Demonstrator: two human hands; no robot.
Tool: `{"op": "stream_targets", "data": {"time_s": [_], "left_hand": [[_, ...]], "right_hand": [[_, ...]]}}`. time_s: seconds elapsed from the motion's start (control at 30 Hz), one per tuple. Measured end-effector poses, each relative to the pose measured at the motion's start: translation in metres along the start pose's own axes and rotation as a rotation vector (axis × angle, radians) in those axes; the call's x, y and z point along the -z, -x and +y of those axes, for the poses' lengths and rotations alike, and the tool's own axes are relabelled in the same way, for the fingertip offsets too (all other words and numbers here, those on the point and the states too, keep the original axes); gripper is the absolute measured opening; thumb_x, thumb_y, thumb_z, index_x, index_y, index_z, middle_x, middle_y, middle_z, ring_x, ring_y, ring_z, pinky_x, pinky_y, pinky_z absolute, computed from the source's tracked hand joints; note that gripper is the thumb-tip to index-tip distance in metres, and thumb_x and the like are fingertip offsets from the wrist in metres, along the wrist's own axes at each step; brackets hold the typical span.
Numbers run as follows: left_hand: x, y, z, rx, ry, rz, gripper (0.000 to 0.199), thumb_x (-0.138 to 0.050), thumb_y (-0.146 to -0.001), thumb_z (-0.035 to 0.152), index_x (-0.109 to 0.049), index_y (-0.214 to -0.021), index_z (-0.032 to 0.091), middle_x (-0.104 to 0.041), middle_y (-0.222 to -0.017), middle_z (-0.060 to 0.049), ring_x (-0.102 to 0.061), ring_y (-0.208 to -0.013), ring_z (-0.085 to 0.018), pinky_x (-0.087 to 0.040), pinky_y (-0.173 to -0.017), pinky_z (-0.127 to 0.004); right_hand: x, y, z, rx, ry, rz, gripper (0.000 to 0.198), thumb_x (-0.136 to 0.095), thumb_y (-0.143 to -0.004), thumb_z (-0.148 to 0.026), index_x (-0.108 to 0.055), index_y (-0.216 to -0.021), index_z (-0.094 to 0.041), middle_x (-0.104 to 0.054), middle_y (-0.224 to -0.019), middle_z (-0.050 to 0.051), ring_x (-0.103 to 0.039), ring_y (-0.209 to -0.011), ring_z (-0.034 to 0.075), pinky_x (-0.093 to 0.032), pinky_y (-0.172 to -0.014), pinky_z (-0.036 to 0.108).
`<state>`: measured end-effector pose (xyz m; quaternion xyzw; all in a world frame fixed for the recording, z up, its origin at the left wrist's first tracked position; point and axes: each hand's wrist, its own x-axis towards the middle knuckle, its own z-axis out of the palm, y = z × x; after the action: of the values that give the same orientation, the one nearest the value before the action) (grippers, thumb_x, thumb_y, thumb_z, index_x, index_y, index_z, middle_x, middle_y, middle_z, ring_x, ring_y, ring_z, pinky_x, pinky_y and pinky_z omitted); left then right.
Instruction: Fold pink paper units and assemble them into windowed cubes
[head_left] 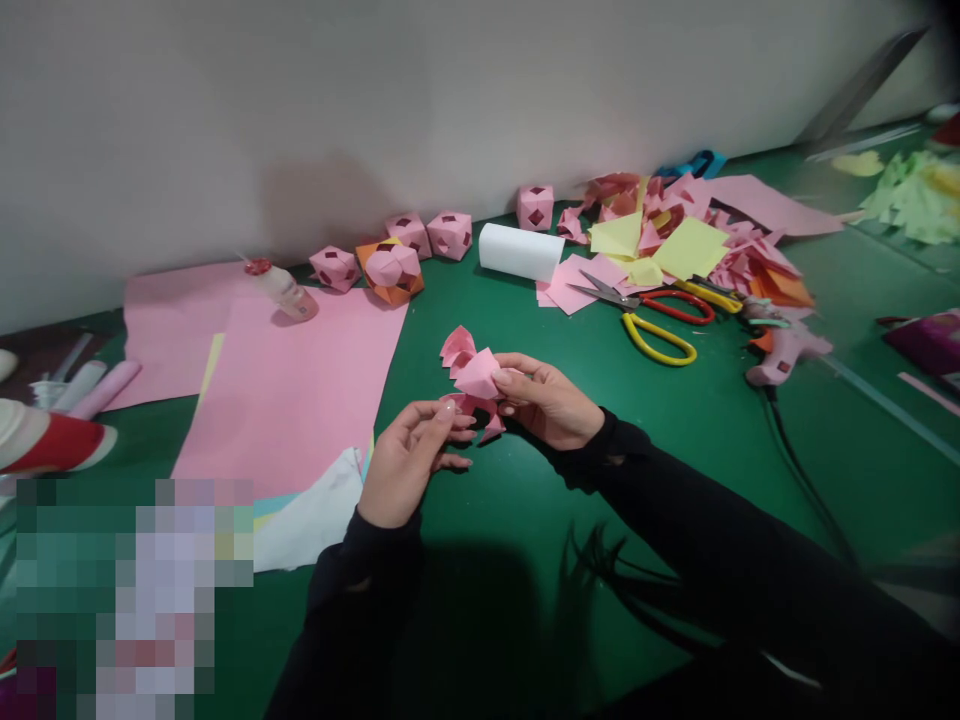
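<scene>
Between my two hands is a folded pink paper piece [475, 374], held just above the green table [450, 320]. My left hand [416, 450] pinches its lower left edge between thumb and fingers. From the other side my right hand [544, 395] grips its upper right part with thumb and forefinger. Another pink paper flap [458, 347] sticks up at the piece's far left, and a pointed one hangs below. Beyond my hands stand several pink folded paper balls with openings, such as one pink paper ball [450, 234], and an orange and pink ball [393, 272].
Pink sheets [300, 380] lie at left under a small drink bottle [282, 289]. A white roll [521, 252], scissors [645, 310] and a heap of paper scraps [660, 225] lie at the back right. A pink glue gun [787, 345] trails a black cord [806, 480].
</scene>
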<state>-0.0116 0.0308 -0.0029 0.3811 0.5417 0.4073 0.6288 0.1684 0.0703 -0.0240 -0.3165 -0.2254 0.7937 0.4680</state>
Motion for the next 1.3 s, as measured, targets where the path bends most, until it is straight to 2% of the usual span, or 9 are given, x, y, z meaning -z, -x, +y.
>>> {"op": "stream_targets", "data": {"time_s": [0.17,0.3,0.4,0.53,0.73,0.83,1.07,1.2,1.3], "left_hand": [[-0.02,0.012,0.001,-0.23,-0.403,0.117,0.031,-0.086,-0.067,0.04,-0.067,-0.082,0.02,-0.07,-0.081,-0.004,-0.062,-0.066,-0.016,-0.041,-0.049,-0.024],[-0.027,0.013,-0.005,-0.38,-0.673,0.138,0.024,-0.085,-0.067,0.029,-0.066,-0.08,0.023,-0.066,-0.067,0.001,-0.058,-0.06,-0.016,-0.042,-0.058,-0.029],[-0.025,0.011,-0.007,-0.415,-0.75,0.132,0.014,-0.075,-0.074,0.021,-0.062,-0.075,0.022,-0.067,-0.07,0.001,-0.057,-0.06,-0.015,-0.043,-0.061,-0.029],[-0.016,0.009,-0.002,-0.292,-0.533,0.181,0.014,-0.076,-0.072,0.023,-0.062,-0.074,0.02,-0.067,-0.074,0.002,-0.06,-0.064,-0.013,-0.047,-0.062,-0.025],[0.0,0.005,0.005,-0.076,0.378,0.145,0.025,-0.087,-0.067,0.031,-0.067,-0.076,0.02,-0.072,-0.083,0.001,-0.069,-0.083,-0.015,-0.057,-0.075,-0.027],[0.0,0.004,0.001,-0.008,0.62,0.096,0.026,-0.089,-0.066,0.029,-0.07,-0.083,0.022,-0.075,-0.095,0.0,-0.07,-0.09,-0.016,-0.058,-0.071,-0.025],[-0.009,0.002,-0.011,-0.159,0.531,-0.024,0.034,-0.09,-0.064,0.025,-0.069,-0.09,0.023,-0.074,-0.095,0.0,-0.067,-0.08,-0.012,-0.054,-0.062,-0.021],[-0.007,0.001,-0.009,-0.177,0.32,-0.081,0.04,-0.091,-0.063,0.021,-0.064,-0.093,0.021,-0.071,-0.079,0.002,-0.064,-0.071,-0.009,-0.053,-0.068,-0.02],[-0.002,0.0,-0.009,-0.165,0.226,-0.156,0.044,-0.091,-0.063,0.026,-0.063,-0.096,0.019,-0.071,-0.09,-0.001,-0.065,-0.081,-0.013,-0.054,-0.069,-0.023]], "right_hand": [[-0.002,-0.002,0.007,-0.064,-0.034,-0.023,0.039,-0.092,-0.06,-0.024,-0.074,-0.095,-0.019,-0.073,-0.073,-0.003,-0.065,-0.06,0.006,-0.054,-0.057,0.015],[0.001,-0.002,0.009,-0.146,-0.079,-0.072,0.039,-0.089,-0.066,-0.019,-0.071,-0.1,-0.019,-0.073,-0.076,-0.003,-0.069,-0.061,0.007,-0.06,-0.064,0.017],[0.005,-0.003,0.005,-0.128,-0.132,-0.075,0.042,-0.085,-0.07,-0.014,-0.069,-0.108,-0.018,-0.074,-0.081,-0.002,-0.07,-0.064,0.007,-0.061,-0.066,0.017],[0.007,-0.003,-0.005,-0.054,-0.165,-0.048,0.043,-0.082,-0.073,-0.009,-0.069,-0.112,-0.019,-0.076,-0.086,-0.002,-0.071,-0.068,0.007,-0.061,-0.07,0.015],[0.007,-0.003,-0.011,0.004,-0.259,-0.025,0.026,-0.081,-0.074,-0.009,-0.072,-0.096,-0.018,-0.076,-0.084,0.0,-0.071,-0.074,0.008,-0.06,-0.073,0.014],[0.007,-0.001,-0.007,-0.027,-0.357,-0.058,0.023,-0.087,-0.069,-0.014,-0.071,-0.085,-0.018,-0.076,-0.085,0.0,-0.072,-0.086,0.01,-0.06,-0.079,0.015],[-0.002,0.008,0.005,-0.123,-0.357,-0.19,0.03,-0.092,-0.064,-0.03,-0.074,-0.086,-0.019,-0.076,-0.088,-0.001,-0.071,-0.085,0.009,-0.059,-0.083,0.018],[-0.003,0.01,0.005,-0.093,-0.109,-0.219,0.028,-0.092,-0.064,-0.033,-0.076,-0.082,-0.018,-0.073,-0.078,-0.003,-0.066,-0.07,0.005,-0.055,-0.071,0.016],[-0.003,0.01,0.0,0.005,0.114,-0.235,0.022,-0.091,-0.065,-0.032,-0.075,-0.071,-0.017,-0.07,-0.069,-0.003,-0.062,-0.065,0.006,-0.05,-0.067,0.018]]}}
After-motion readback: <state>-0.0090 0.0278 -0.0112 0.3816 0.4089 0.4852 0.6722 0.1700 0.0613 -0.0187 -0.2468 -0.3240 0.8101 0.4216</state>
